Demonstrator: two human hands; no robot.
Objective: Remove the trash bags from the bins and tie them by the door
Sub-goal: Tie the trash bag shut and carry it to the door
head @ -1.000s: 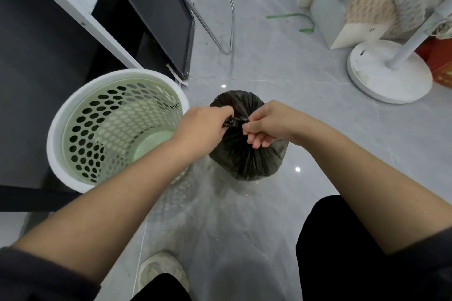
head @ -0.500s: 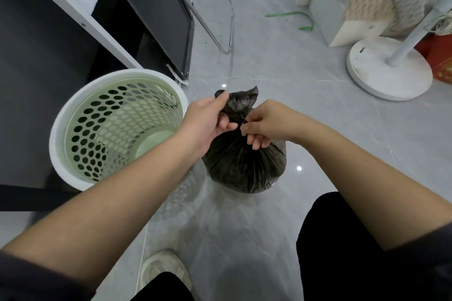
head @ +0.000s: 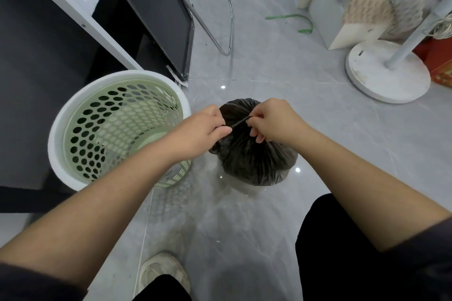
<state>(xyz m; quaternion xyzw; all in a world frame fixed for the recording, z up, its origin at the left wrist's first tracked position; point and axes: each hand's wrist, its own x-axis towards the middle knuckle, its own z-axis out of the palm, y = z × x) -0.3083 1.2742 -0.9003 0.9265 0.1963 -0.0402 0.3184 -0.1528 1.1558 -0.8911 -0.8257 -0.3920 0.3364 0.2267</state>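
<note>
Black trash bag (head: 254,156) on grey floor (head: 281,76), left hand (head: 203,129) and right hand (head: 274,121) each pinching its twisted neck, empty green bin (head: 117,127) at nine o'clock of bag

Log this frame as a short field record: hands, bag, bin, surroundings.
left hand: closed on twisted plastic at the top of the black trash bag
right hand: pinching the other end of that strand
bag: out of the bin, on the grey floor, bulging
bin: green perforated basket, no liner visible, beside the bag
nearby: white fan base
</note>
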